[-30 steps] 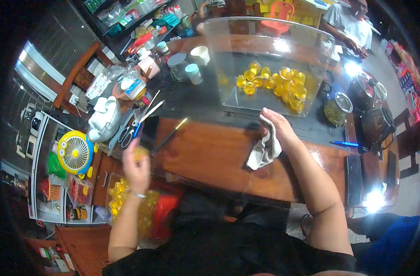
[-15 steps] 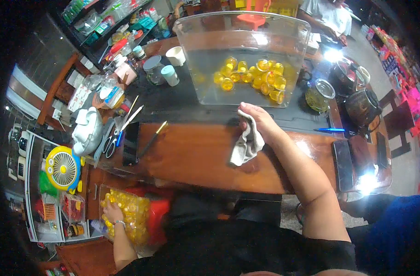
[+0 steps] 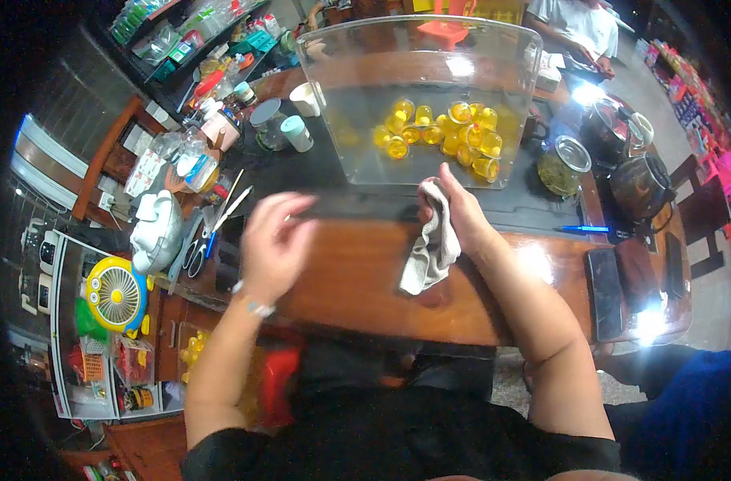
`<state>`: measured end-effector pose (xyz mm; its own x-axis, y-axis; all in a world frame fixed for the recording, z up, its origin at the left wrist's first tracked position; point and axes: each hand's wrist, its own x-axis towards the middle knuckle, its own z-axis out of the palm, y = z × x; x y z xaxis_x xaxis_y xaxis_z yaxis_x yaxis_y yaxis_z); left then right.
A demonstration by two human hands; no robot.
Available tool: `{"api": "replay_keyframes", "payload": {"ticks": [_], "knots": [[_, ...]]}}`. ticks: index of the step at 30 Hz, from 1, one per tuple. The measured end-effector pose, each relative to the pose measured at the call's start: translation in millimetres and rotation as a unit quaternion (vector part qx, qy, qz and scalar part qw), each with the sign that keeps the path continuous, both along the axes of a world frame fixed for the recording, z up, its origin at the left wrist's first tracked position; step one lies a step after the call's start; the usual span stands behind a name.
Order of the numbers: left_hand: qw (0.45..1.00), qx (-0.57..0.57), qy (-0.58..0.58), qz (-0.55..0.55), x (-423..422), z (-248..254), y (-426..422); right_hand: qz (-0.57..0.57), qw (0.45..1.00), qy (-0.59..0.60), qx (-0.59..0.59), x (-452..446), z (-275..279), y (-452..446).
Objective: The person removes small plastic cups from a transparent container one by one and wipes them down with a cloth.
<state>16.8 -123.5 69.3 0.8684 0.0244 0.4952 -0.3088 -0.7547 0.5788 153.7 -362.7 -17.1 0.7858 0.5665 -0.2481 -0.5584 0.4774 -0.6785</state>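
Note:
My right hand (image 3: 468, 218) is closed on a grey-white cloth (image 3: 430, 255), which hangs down over the wooden tabletop. My left hand (image 3: 276, 247) is raised above the left part of the table, fingers curled and smeared by motion; whether anything is in them I cannot make out. Beyond both hands stands a large clear plastic bin (image 3: 357, 175) with several small rounded, see-through yellow capsules (image 3: 460, 135) on its bottom. Low on the left, partly hidden by my left forearm, a clear container (image 3: 187, 330) holds more yellow capsules.
Scissors (image 3: 195, 258), a white device (image 3: 157, 232) and a yellow-blue fan (image 3: 117, 295) are at the left. Jars, including a lidded one (image 3: 297, 133), stand behind. On the right are a glass teapot (image 3: 561, 170), a blue pen (image 3: 583, 229) and a phone (image 3: 604, 293). Another person (image 3: 575, 36) sits across.
My left hand has come out of the container of yellow capsules and up over the table. My right hand still grips the cloth, its thumb now pointing more upward.

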Motion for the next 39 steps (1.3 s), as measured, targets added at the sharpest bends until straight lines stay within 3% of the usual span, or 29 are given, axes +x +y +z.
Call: {"api": "replay_keyframes", "payload": {"ticks": [1, 3, 8, 11, 12, 16, 18, 19, 22, 25, 31, 34, 39], "knots": [[0.998, 0.042, 0.0, -0.039, 29.8, -10.0, -13.4, -0.021, 1.0, 0.005, 0.017, 0.7, -1.5, 1.5], [0.998, 0.002, 0.008, -0.064, 86.9, -35.8, -44.1, -0.065, 0.996, 0.012, 0.051, 3.8, -5.7, 0.8], [0.981, 0.15, -0.025, 0.124, 186.7, -91.1, -71.4, -0.048, 0.993, -0.068, 0.089, 9.6, -25.1, -8.3], [0.974, 0.146, 0.112, 0.129, 198.0, -87.5, -72.9, -0.085, 0.987, -0.139, 0.018, 18.8, -39.0, -4.1], [0.98, 0.139, 0.082, 0.117, 196.3, -84.8, -72.9, -0.085, 0.987, -0.136, 0.021, 17.8, -31.4, -3.2], [0.994, 0.01, -0.02, 0.108, 182.6, -94.7, -74.9, -0.098, 0.988, -0.113, 0.025, 7.9, -14.2, -1.4], [0.98, -0.159, 0.082, 0.088, 171.5, -97.8, -80.7, -0.117, 0.985, -0.124, 0.01, 8.3, -14.3, 2.7], [0.959, -0.241, 0.133, 0.073, 164.0, -98.0, -85.3, -0.126, 0.982, -0.141, 0.014, 6.2, -15.0, 4.8], [0.899, -0.406, 0.141, -0.084, 140.9, -114.3, -98.5, -0.152, 0.964, -0.217, -0.009, -0.6, -6.9, 6.7], [0.822, -0.52, 0.17, -0.155, 126.4, -106.4, -105.5, -0.166, 0.953, -0.245, -0.057, 2.0, -12.0, 6.3], [0.861, -0.453, 0.16, -0.169, 134.3, -111.1, -100.7, -0.14, 0.981, -0.129, -0.03, 7.7, -14.6, 2.6], [0.888, -0.412, 0.146, -0.147, 125.9, -94.1, -108.3, -0.15, 0.98, -0.13, -0.037, 11.1, -20.7, 1.2], [0.968, -0.235, -0.059, -0.065, 121.4, -85.4, -109.8, -0.151, 0.971, -0.176, -0.052, 3.1, -11.6, 7.3]]}}
